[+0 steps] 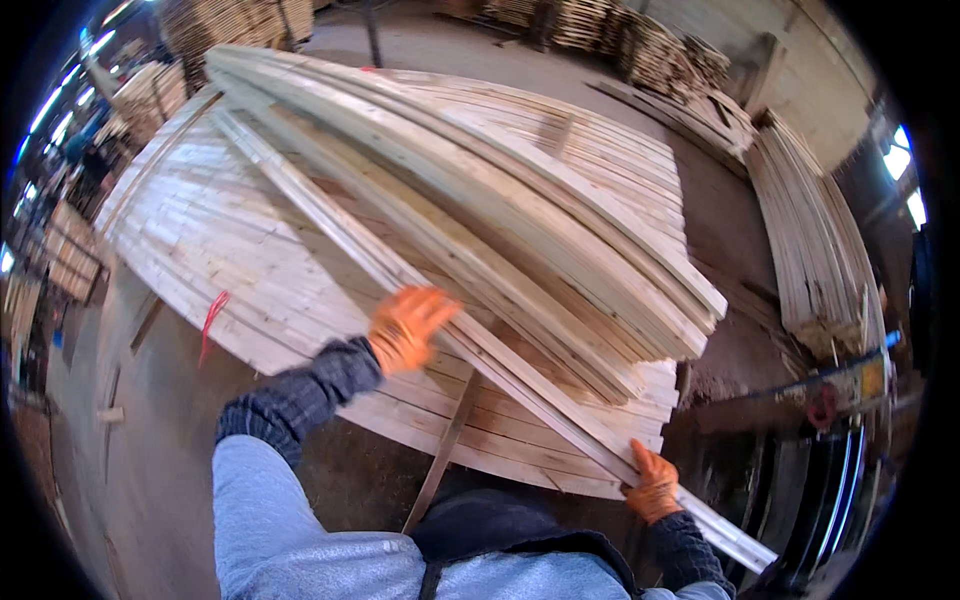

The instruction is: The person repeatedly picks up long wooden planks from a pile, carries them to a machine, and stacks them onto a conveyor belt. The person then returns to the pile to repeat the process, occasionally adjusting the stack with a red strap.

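Observation:
A long, narrow wooden board (545, 400) runs slantwise from the far left of the pile toward the near right. My left hand (410, 327), in an orange glove, is closed around it near its middle. Lower right, my right hand (652, 482), gloved the same way, grips the board close to its near end, which sticks out past the pile. Beyond it several thicker beams (480, 190) lie side by side along the same slant. Under everything is a broad layer of pale planks (250, 270). The undersides of both hands are hidden.
A red strap (213, 315) hangs over the pile's left edge. A thin wooden strip (445, 450) juts from beneath the pile toward me. Stacked boards (815, 240) stand at the right, near machinery (840, 390). More lumber stacks (235, 25) line the back.

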`<control>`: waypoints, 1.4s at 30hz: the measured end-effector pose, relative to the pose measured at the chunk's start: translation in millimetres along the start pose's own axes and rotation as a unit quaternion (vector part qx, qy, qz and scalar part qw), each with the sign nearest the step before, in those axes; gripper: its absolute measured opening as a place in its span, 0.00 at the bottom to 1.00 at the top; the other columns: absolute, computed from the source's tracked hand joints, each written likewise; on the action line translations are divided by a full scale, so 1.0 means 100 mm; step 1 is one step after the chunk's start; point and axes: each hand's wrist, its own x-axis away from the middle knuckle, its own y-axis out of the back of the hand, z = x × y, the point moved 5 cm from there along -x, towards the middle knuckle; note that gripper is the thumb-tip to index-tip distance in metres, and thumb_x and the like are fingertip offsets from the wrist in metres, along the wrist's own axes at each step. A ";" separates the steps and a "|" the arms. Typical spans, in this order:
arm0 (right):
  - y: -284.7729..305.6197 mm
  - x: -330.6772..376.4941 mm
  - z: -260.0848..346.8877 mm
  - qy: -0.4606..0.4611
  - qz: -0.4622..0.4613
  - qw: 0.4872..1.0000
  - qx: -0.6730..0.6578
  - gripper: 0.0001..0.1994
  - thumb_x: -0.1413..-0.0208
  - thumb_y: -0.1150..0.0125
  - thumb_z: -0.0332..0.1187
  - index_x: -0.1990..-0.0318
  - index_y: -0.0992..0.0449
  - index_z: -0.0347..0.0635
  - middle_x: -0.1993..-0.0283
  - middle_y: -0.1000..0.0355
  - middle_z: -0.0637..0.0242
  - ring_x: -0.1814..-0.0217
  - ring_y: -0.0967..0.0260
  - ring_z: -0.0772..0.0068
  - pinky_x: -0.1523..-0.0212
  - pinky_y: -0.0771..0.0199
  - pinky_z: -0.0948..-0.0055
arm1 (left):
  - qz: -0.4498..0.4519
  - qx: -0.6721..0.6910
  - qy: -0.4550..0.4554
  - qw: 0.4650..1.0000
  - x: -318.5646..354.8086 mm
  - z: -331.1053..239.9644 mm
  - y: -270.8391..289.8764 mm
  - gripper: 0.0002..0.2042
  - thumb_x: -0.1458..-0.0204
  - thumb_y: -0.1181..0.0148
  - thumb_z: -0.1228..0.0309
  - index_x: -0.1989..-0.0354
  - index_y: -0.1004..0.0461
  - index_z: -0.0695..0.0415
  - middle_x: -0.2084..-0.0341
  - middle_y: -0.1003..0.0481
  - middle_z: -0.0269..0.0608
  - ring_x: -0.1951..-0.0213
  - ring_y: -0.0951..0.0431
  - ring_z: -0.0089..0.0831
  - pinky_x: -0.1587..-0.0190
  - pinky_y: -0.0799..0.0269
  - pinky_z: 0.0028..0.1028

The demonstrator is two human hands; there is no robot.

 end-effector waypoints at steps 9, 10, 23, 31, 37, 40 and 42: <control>0.16 1.26 -0.95 -0.086 -0.086 0.993 -0.007 0.45 0.71 0.23 0.28 0.35 0.29 0.56 0.41 0.24 0.61 0.35 0.30 0.51 0.30 0.35 0.51 | 0.187 -0.034 -0.120 0.974 -0.34 0.72 -0.57 0.34 0.71 0.19 0.62 0.49 0.22 0.53 0.56 0.20 0.46 0.51 0.22 0.50 0.42 0.28 0.47; 0.14 1.34 -1.03 -0.104 -0.082 0.991 -0.016 0.46 0.70 0.25 0.25 0.33 0.30 0.58 0.39 0.25 0.60 0.34 0.29 0.51 0.27 0.37 0.51 | 0.195 -0.027 -0.109 0.974 -0.33 0.58 -0.62 0.34 0.72 0.19 0.62 0.50 0.22 0.54 0.57 0.20 0.47 0.52 0.22 0.50 0.45 0.27 0.48; -0.15 2.06 -2.36 -0.265 -0.074 0.961 0.001 0.46 0.59 0.24 0.24 0.28 0.35 0.53 0.23 0.38 0.64 0.17 0.49 0.58 0.15 0.56 0.56 | 0.277 0.018 -0.063 0.959 0.20 -1.53 -0.44 0.31 0.66 0.26 0.59 0.50 0.23 0.58 0.61 0.21 0.50 0.57 0.22 0.55 0.51 0.27 0.49; -0.28 1.57 -1.83 0.001 -0.093 0.992 -0.084 0.43 0.64 0.31 0.23 0.31 0.29 0.54 0.33 0.27 0.61 0.28 0.35 0.55 0.24 0.41 0.51 | 0.192 0.106 -0.103 0.970 -0.12 -3.28 -0.93 0.28 0.68 0.23 0.61 0.58 0.26 0.57 0.69 0.24 0.50 0.64 0.24 0.54 0.61 0.30 0.47; -0.41 1.22 -1.00 0.062 -0.060 0.992 -0.089 0.48 0.64 0.31 0.24 0.26 0.35 0.56 0.33 0.27 0.62 0.29 0.32 0.55 0.22 0.45 0.52 | 0.203 0.196 -0.102 0.954 -0.18 -4.11 -1.25 0.42 0.67 0.24 0.60 0.38 0.29 0.62 0.55 0.21 0.56 0.53 0.23 0.58 0.47 0.29 0.49; -0.49 1.26 -1.27 0.065 -0.036 0.994 -0.084 0.49 0.63 0.29 0.25 0.25 0.36 0.57 0.33 0.27 0.61 0.29 0.32 0.57 0.22 0.45 0.54 | 0.135 0.223 -0.127 0.957 -0.18 -4.24 -1.16 0.40 0.64 0.24 0.57 0.39 0.28 0.62 0.52 0.22 0.54 0.51 0.23 0.55 0.43 0.31 0.49; -0.40 1.38 -1.53 0.056 -0.020 0.994 -0.088 0.48 0.61 0.29 0.23 0.25 0.36 0.60 0.32 0.27 0.62 0.27 0.33 0.58 0.20 0.47 0.54 | 0.080 0.194 -0.146 0.967 -0.10 -4.18 -1.00 0.38 0.60 0.26 0.52 0.41 0.27 0.63 0.51 0.22 0.54 0.50 0.23 0.54 0.43 0.31 0.50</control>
